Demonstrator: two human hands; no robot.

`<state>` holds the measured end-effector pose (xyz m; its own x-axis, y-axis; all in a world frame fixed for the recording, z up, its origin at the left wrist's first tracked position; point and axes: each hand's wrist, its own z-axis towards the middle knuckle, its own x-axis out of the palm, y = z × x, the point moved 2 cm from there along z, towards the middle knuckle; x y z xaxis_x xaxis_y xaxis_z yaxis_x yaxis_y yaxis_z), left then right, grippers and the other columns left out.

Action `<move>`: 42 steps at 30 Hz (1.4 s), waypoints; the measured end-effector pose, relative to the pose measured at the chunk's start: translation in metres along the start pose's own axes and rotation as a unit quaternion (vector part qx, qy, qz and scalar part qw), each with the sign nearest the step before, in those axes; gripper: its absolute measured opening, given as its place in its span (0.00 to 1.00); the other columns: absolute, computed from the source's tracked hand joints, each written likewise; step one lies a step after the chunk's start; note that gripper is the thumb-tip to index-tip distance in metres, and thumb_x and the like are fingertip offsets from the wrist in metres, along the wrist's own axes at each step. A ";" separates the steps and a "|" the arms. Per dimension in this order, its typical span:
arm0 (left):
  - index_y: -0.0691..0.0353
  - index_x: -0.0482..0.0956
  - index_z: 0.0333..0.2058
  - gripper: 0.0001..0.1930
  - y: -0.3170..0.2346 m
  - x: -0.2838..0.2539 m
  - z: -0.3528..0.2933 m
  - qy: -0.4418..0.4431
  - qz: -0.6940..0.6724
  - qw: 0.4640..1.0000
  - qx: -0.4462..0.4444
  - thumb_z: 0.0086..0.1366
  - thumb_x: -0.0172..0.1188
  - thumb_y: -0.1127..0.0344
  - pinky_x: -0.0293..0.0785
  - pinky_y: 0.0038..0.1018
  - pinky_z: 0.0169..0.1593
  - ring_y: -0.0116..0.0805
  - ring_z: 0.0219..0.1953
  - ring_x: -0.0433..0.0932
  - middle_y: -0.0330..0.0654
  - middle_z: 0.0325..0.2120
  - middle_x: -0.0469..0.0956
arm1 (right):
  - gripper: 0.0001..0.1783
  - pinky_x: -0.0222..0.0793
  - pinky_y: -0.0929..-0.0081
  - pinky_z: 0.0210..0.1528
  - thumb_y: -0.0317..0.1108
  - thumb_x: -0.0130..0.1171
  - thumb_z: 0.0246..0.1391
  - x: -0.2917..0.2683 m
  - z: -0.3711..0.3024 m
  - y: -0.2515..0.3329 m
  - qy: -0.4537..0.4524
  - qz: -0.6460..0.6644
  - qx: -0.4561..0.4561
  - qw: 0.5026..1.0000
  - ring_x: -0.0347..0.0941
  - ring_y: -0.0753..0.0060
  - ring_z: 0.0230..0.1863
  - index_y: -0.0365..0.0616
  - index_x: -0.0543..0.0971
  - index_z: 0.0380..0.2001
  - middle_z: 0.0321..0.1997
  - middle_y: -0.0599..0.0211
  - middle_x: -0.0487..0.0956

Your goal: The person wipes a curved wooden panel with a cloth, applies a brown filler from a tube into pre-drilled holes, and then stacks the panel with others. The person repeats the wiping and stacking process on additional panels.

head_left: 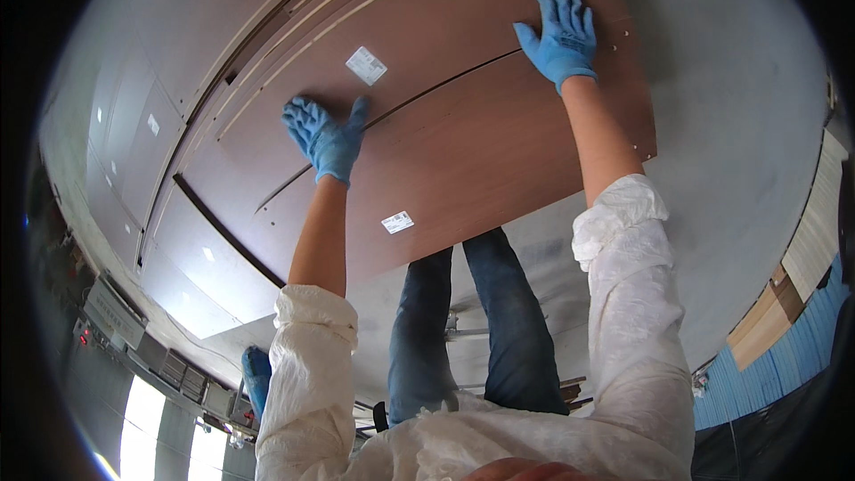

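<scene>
Both my hands wear blue gloves and reach forward over brown flat panels. My left hand (328, 138) rests on the far brown panel (427, 44), close to the narrow gap between it and the near brown panel (481, 151). Its thumb stands apart from the fingers, and it grips nothing. Farther off, near the right end of the far panel, my right hand (563, 36) lies palm down with fingers spread. A white label (366, 65) is on the far panel beside my left hand. Another white label (397, 222) is on the near panel. Small holes show along the panels' right edge.
More brown panels (205, 18) lie at the far left, parted by dark gaps. A grey surface (739, 98) stretches to the right. Planks (766, 316) and blue corrugated sheeting (802, 338) are at the right rim. A blue object (256, 379) is beside my left sleeve.
</scene>
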<state>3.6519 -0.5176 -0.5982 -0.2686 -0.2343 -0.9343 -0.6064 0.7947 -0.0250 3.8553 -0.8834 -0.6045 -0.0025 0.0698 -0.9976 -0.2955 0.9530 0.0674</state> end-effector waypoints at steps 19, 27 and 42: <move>0.75 0.31 0.74 0.69 -0.004 -0.005 -0.009 0.025 -0.197 0.980 -0.011 0.59 0.69 0.34 0.38 0.40 0.79 0.58 0.80 0.33 0.65 0.77 0.33 | 0.41 0.43 0.42 0.80 0.67 0.49 0.65 0.018 0.001 -0.012 0.015 -0.077 -0.029 0.997 0.43 0.52 0.83 0.56 0.63 0.72 0.83 0.61 0.50; 0.78 0.34 0.74 0.67 -0.002 -0.003 -0.014 -0.007 -0.171 0.985 -0.006 0.60 0.67 0.34 0.36 0.41 0.80 0.59 0.80 0.33 0.66 0.77 0.34 | 0.41 0.43 0.43 0.80 0.68 0.48 0.65 0.021 0.001 -0.014 0.010 -0.074 -0.036 0.997 0.42 0.52 0.83 0.56 0.63 0.72 0.83 0.61 0.50; 0.79 0.39 0.73 0.65 -0.004 -0.005 -0.019 -0.031 -0.075 0.997 0.009 0.61 0.64 0.30 0.33 0.45 0.79 0.63 0.79 0.34 0.70 0.75 0.39 | 0.43 0.41 0.44 0.81 0.69 0.45 0.66 0.021 0.001 -0.015 0.040 -0.119 -0.028 0.992 0.40 0.54 0.83 0.56 0.61 0.75 0.84 0.63 0.48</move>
<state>3.6412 -0.5301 -0.5870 -0.1283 -0.3163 -0.9399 -0.6232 0.7630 -0.1717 3.8604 -0.8963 -0.6267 -0.0010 -0.1809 -0.9835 -0.3486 0.9219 -0.1693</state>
